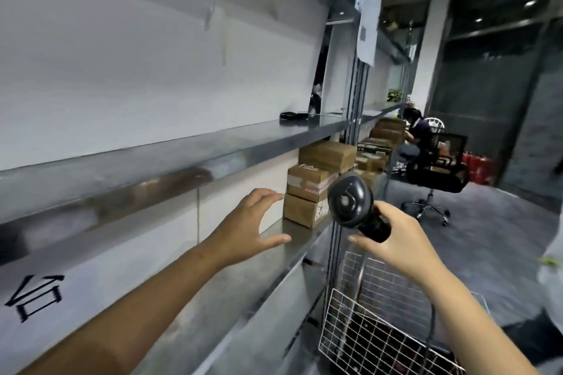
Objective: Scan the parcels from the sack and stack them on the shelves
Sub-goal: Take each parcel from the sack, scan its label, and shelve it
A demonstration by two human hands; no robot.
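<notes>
Three brown cardboard parcels sit stacked on the grey metal shelf at its right end. My left hand hovers open just left of the stack, fingers spread, holding nothing. My right hand grips the handle of a black barcode scanner, whose round head is raised in front of the parcels. No sack is in view.
An upper shelf runs above with a dark object on it. More parcels fill the far shelf section. A white wire basket trolley stands below right. A person sits at the back beside a black office chair.
</notes>
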